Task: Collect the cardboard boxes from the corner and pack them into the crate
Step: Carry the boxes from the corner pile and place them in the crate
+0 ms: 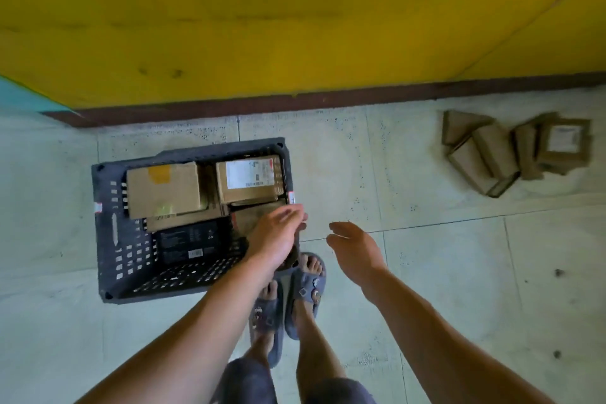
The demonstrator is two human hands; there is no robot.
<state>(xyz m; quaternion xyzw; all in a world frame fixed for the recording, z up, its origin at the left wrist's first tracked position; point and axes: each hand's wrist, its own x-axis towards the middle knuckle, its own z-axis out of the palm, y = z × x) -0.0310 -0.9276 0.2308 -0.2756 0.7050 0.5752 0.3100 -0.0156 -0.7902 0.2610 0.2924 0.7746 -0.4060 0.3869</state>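
A dark plastic crate sits on the floor by the yellow wall. Inside lie a brown box with yellow tape, a box with a white label, a black box and another brown box under my left hand. My left hand hovers over the crate's right front corner, fingers apart, holding nothing. My right hand hangs open just right of the crate above the floor. A pile of several cardboard boxes lies at the far right near the wall.
The yellow wall with a dark baseboard runs behind the crate. My feet in grey sandals stand right of the crate's front corner. Pale tiled floor stretches between me and the pile.
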